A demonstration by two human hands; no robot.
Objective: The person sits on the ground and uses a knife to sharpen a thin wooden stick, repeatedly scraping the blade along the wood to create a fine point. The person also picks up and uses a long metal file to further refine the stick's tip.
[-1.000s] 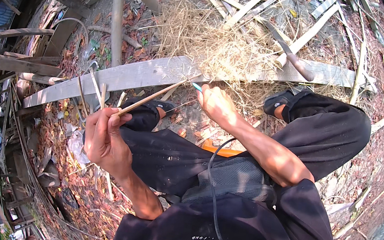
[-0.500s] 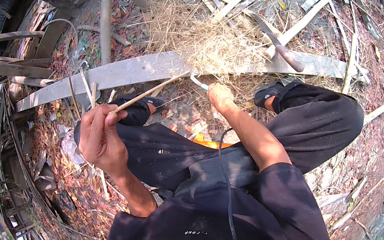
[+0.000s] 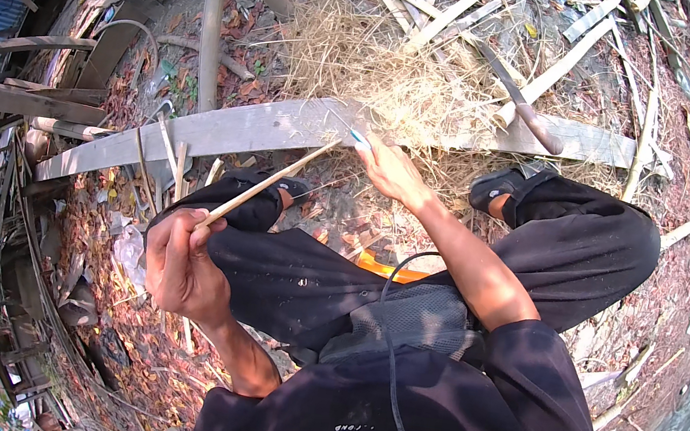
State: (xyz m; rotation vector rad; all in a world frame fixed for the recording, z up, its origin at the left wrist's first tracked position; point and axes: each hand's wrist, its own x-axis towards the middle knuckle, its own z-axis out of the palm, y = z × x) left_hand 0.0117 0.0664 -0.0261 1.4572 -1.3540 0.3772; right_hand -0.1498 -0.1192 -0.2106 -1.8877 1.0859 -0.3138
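My left hand (image 3: pixel 190 268) is closed round one end of a thin, pale bamboo stick (image 3: pixel 272 180). The stick slants up and to the right, its far end over the near edge of a long grey plank (image 3: pixel 224 128). Close to that end, my right hand (image 3: pixel 392 172) grips a small knife by its light-blue handle (image 3: pixel 360 139). The narrow blade (image 3: pixel 342 118) points up and left over the plank and looks apart from the stick. My fingers hide most of the handle.
Pale shavings (image 3: pixel 376 68) are heaped beyond and over the plank. A large knife with a brown handle (image 3: pixel 540 131) lies across the plank at the right, near split bamboo strips (image 3: pixel 554 68). Stacked timber (image 3: pixel 23 101) stands at the left. An orange object (image 3: pixel 390 269) lies between my legs.
My right hand has shifted slightly left, and the knife blade has turned from beside the stick's tip to point away over the plank. The left hand still holds the stick.
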